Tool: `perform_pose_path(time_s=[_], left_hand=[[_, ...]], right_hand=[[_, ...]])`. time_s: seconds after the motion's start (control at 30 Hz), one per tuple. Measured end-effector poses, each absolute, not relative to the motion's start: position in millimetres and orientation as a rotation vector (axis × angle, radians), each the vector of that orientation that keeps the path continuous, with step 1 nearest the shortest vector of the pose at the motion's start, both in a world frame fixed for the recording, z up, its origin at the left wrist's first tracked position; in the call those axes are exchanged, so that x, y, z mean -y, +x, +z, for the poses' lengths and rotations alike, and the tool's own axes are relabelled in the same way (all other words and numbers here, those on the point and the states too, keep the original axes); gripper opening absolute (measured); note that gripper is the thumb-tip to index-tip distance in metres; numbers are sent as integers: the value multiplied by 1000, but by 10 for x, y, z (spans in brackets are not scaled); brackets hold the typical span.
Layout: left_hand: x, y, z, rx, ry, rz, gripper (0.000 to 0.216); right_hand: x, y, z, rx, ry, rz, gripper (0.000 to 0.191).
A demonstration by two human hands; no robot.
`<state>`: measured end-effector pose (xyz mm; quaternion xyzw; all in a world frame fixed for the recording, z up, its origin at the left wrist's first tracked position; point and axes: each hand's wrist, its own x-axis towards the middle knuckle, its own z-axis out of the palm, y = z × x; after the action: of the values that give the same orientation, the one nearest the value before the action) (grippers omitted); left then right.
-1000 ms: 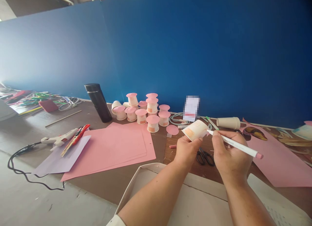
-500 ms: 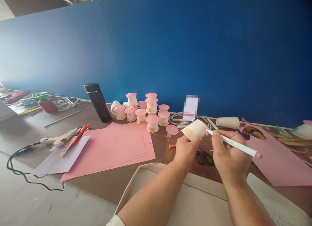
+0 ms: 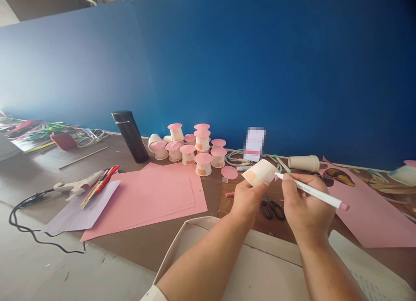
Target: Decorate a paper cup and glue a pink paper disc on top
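Observation:
My left hand (image 3: 248, 199) is wrapped round a white paper cup (image 3: 260, 171) that lies tilted on its side, with orange drawing on its wall. In my right hand (image 3: 307, 205) is a white marker pen (image 3: 316, 193) with a pink end, its tip at the cup's right side, touching or nearly so. Black-handled scissors (image 3: 272, 208) lie on the table between my hands, partly hidden. A pink paper disc (image 3: 229, 173) and a pink pen cap (image 3: 229, 194) lie left of the cup. Beyond them stand several upturned paper cups (image 3: 203, 167) topped with pink discs.
Pink sheets (image 3: 156, 192), a lilac sheet (image 3: 81, 214), a glue gun (image 3: 78, 184) and a red utility knife (image 3: 100, 186) lie left. A black flask (image 3: 130, 137) stands behind. A box lid (image 3: 186, 244) sits under my forearms. A blue partition (image 3: 208, 67) closes the back.
The left hand has shifted very slightly on the cup. The marker stays at the same side of the cup; the rest looks unchanged.

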<state>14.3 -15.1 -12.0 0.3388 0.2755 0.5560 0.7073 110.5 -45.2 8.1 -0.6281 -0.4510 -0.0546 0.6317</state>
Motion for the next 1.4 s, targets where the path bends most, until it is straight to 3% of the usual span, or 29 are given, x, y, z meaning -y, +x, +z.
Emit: perform_pose_path(time_s=[0.57, 1.4], left_hand=[[103, 151, -155, -593, 540, 1157, 45], [119, 122, -82, -496, 310, 1056, 27]], right_hand=[[453, 1090, 75, 1025, -1448, -113, 23], [440, 1079, 52, 1038, -1491, -91, 22]])
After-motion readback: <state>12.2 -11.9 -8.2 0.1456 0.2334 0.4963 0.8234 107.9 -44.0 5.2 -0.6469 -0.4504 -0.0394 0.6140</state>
